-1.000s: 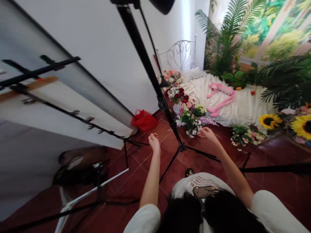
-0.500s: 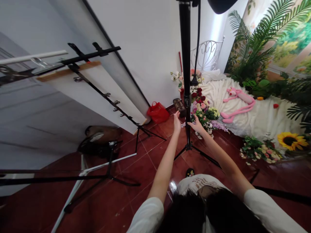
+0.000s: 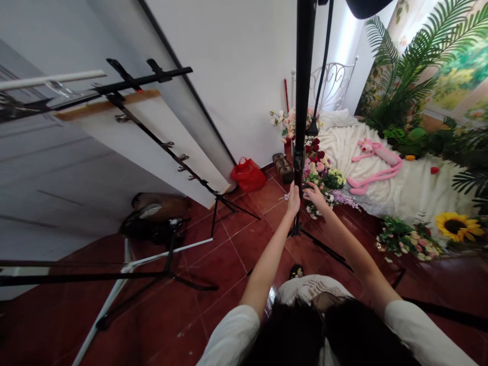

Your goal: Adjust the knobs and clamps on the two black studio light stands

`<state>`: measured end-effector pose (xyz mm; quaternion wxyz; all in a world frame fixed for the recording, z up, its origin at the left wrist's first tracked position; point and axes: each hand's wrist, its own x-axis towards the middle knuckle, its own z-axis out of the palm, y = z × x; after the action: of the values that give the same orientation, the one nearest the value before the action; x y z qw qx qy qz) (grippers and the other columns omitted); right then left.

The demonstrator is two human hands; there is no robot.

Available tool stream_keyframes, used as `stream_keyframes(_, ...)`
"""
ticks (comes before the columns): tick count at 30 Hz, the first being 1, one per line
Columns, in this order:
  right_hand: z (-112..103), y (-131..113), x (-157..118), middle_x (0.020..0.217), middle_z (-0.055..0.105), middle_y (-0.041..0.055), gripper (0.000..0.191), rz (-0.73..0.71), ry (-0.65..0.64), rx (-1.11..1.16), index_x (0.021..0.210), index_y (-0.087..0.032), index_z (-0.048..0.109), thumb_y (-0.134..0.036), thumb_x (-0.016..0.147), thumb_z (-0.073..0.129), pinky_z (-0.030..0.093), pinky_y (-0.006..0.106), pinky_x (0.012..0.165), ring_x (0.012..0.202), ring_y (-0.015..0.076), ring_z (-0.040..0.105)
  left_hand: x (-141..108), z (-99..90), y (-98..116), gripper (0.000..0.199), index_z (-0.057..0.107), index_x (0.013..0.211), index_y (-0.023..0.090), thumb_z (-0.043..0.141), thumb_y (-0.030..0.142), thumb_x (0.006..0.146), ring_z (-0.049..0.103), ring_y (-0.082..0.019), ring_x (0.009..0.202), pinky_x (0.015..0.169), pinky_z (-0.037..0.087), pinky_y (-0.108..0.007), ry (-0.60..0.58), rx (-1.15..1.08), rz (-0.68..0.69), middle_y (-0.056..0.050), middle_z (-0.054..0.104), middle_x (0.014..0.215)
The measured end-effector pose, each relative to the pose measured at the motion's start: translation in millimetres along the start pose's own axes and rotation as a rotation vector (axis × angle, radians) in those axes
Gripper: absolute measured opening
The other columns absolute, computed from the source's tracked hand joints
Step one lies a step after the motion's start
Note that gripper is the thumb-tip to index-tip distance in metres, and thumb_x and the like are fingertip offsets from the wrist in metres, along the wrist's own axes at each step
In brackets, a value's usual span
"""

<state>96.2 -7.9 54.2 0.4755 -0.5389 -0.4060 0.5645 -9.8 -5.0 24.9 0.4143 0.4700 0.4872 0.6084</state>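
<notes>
Right of the frame's centre, the black stand pole (image 3: 304, 66) runs nearly upright between the hands, the left hand (image 3: 293, 201) against its left side, grip unclear, and the right hand (image 3: 315, 197), loosely half-open, close on its right.

Ahead I have a plain pale wall (image 3: 229, 66), and below it a floor (image 3: 244, 249) of dark red tiles with light joints, glossy in places. Far back I see a white scrollwork headboard (image 3: 333, 84) at the end of a bed (image 3: 412, 188) covered in rumpled cream cloth. A bright vertical streak of light (image 3: 345, 38) shows on the wall beside the headboard. Over on my right, a backdrop (image 3: 457, 76) pictures greenery and pale beams, partly hidden by palm fronds (image 3: 412, 63).
</notes>
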Motion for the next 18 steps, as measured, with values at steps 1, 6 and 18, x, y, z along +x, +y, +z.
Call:
stream_keyframes(1,-1,-1,2,0.096,0.068,0.0026,0.034,0.027,0.023,0.019,0.117,-0.024,0.053,-0.027,0.083,0.059,0.058,0.029,0.080,0.090,0.0138,0.067,-2,0.2,0,0.061,0.062,0.114,0.019,0.036,0.068,0.090,0.059,-0.021,0.121,0.108,0.045,-0.036,-0.003,0.002,0.015,-0.013,0.066,0.121)
stream_keyframes(6,-3,-9,15,0.064,0.058,-0.0015,0.023,0.065,0.079,-0.119,0.078,-0.019,0.055,-0.037,0.091,0.056,0.049,0.017,0.053,0.052,0.0078,0.053,-1,1.9,1,0.056,0.062,0.105,0.021,0.036,0.068,0.090,0.066,-0.018,0.102,0.099,0.051,-0.036,-0.002,0.010,0.076,-0.010,0.068,0.104)
stream_keyframes(18,5,-59,50,0.047,0.054,0.0055,0.048,0.062,-0.029,-0.994,0.068,-0.011,0.063,-0.048,0.095,0.049,0.046,0.025,0.065,0.060,0.0167,0.059,0,2.9,-2,0.056,0.064,0.114,0.018,0.041,0.064,0.091,0.056,-0.025,0.126,0.110,0.043,-0.037,0.020,0.047,-0.048,-0.013,0.067,0.118)
